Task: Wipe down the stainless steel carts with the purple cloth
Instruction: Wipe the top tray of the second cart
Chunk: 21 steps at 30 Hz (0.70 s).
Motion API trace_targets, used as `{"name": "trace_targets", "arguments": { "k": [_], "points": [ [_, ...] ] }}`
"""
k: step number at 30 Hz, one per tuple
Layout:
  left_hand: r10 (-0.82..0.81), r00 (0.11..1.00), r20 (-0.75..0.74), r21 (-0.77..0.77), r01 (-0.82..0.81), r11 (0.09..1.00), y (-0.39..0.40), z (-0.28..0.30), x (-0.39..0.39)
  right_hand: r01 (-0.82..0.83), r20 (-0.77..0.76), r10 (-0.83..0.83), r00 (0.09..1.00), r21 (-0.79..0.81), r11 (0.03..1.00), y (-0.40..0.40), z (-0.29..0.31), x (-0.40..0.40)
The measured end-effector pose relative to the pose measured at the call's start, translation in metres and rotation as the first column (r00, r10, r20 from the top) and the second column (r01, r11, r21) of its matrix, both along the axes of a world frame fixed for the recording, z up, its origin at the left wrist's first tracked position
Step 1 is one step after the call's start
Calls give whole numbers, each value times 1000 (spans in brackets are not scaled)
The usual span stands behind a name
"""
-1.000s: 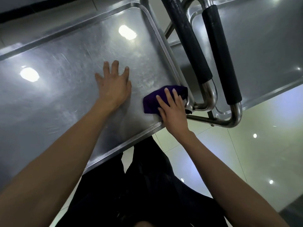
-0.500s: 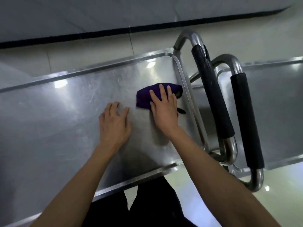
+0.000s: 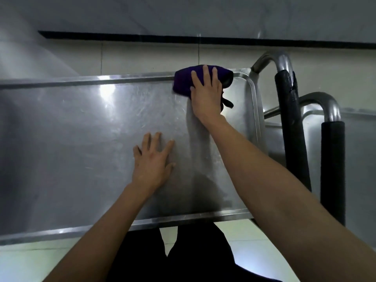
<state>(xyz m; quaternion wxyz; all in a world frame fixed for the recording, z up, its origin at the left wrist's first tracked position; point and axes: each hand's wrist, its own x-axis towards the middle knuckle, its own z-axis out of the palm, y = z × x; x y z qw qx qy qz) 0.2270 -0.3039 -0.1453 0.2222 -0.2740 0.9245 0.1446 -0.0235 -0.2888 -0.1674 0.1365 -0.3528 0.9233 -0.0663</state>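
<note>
left hand (image 3: 152, 161) at 6 o'clock, fingers spread flat on cart top (image 3: 71, 139), likely bracing the cart | right hand (image 3: 206, 94) at 12 o'clock, fingers straight, pressing purple cloth (image 3: 183, 82) onto far rim | second cart (image 3: 362, 139) at 3 o'clock, unwiped.

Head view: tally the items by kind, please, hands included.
Carts: 2 (near cart, second cart)
Foam-padded handles: 2 (one, other)
Cloths: 1 (purple cloth)
Hands: 2 (left hand, right hand)
Total: 7
</note>
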Motion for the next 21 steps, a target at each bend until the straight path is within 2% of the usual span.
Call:
{"name": "trace_targets", "arguments": {
  "k": [6, 12, 21],
  "points": [
    [-20, 1000, -3, -6, 20, 1000, 0, -4, 4, -49, 10, 49, 999, -38, 998, 56, -2, 51],
    [-31, 999, -42, 18, 32, 999, -1, -3, 14, -13, 75, 15, 997, -21, 1000, 134, 7, 139],
    [-116, 991, -68, 60, 120, 991, -7, 4, 25, 60, 76, -62, 995, 33, 998, 238, 20, 262]
  ]
}}
